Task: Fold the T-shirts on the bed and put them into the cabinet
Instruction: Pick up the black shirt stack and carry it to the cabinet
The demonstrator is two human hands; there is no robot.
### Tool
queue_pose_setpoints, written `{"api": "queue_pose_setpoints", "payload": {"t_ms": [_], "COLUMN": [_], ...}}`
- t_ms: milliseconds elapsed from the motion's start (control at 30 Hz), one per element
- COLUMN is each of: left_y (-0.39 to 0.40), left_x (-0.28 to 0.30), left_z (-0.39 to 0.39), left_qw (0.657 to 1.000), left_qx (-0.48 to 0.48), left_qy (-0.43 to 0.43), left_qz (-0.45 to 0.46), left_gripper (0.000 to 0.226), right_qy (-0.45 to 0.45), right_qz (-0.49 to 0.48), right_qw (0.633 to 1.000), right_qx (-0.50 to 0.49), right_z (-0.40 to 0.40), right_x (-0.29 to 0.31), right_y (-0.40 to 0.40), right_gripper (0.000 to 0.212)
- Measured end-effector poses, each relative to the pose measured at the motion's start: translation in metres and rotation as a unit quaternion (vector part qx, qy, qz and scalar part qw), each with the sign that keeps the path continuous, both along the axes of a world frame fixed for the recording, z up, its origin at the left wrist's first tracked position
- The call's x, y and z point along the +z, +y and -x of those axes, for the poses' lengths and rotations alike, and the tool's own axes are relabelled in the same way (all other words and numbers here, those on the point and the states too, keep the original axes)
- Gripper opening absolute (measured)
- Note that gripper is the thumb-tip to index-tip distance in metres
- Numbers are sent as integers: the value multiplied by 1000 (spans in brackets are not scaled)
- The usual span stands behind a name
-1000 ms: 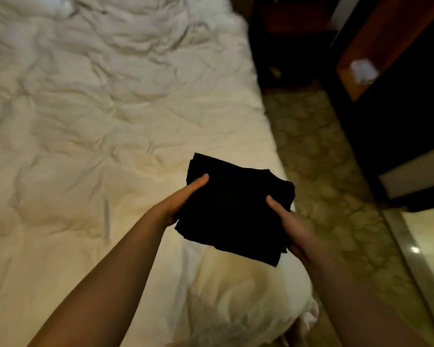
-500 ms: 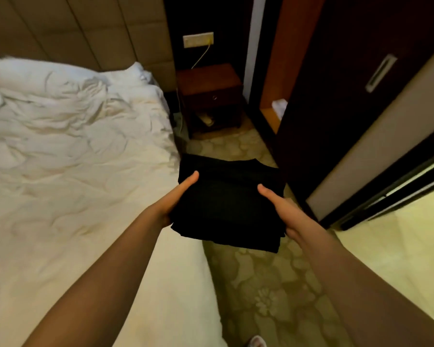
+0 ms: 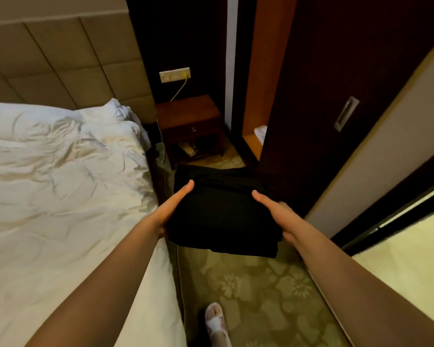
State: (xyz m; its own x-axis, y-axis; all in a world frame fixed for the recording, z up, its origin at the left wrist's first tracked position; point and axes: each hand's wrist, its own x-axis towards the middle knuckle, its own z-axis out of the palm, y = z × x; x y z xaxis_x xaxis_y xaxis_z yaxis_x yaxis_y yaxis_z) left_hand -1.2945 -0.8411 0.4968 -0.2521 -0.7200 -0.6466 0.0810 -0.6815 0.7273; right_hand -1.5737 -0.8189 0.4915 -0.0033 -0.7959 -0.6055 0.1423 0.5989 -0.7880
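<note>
1. Cabinet (image 3: pixel 336 96) stands right of the bed (image 3: pixel 60 184); a white item (image 3: pixel 261 132) lies on its open shelf.
2. Folded black T-shirt (image 3: pixel 223 211) hangs over the carpet beside the bed, gripped by left hand (image 3: pixel 171 209) and right hand (image 3: pixel 278 214), thumbs on top, remaining fingers hidden underneath.

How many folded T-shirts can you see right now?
1: a folded black fabric T-shirt held over the carpet between the left hand and right hand. Its stacked edges could hide more layers; none lies on the white bed.

Folded black T-shirt (image 3: pixel 223 211) held flat above carpet, beside bed (image 3: pixel 60 196).
</note>
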Motion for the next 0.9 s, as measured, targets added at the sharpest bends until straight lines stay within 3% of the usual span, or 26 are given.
{"api": "queue_pose_setpoints", "payload": {"t_ms": [200,467,767,900], "left_y": [-126,-289,-498,-585], "left_x": [12,23,30,35], "left_z": [-1,-6,14,25], "left_qw": [1000,998,992,992], "left_qx": [-19,-48,-85,-84], "left_qy": [9,-34,-60,-77], "left_qz": [20,28,64,60], "left_gripper": [63,103,70,73], "right_qy": [7,-2,-24,-33], "right_qz": [23,8,22,25], "right_qw": [1000,999,999,999], "right_qx": [-20,-36,-31,-30], "right_z": [0,2,11,19], "right_x": [8,15,-2,-6], "right_y": [-113,-255,-467,-560], "right_gripper": [75,95,57,58]}}
